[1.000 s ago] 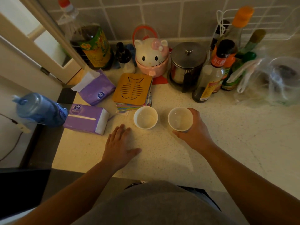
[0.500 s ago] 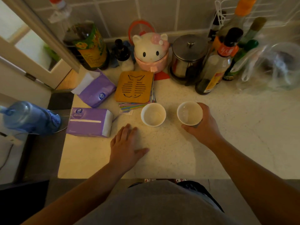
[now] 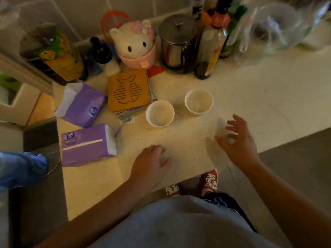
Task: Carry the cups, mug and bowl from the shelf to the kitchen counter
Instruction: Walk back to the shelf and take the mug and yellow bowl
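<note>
Head view blurs bottles (image 3: 213, 42); both cups (image 3: 160, 113) stand clear of empty hands (image 3: 236, 140).

left hand (image 3: 149, 162) flat, right hand (image 3: 236, 140) open, empty.

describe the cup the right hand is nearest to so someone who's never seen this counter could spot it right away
Start at the steel canister against the tiled wall and come toward the counter's front edge. Two white cups stand there, apart; the one wanted is the right-hand cup, just beyond the open right hand. Unlike the other cup, it stands clear of the fish-pattern trivet and nearer the wall.
</note>
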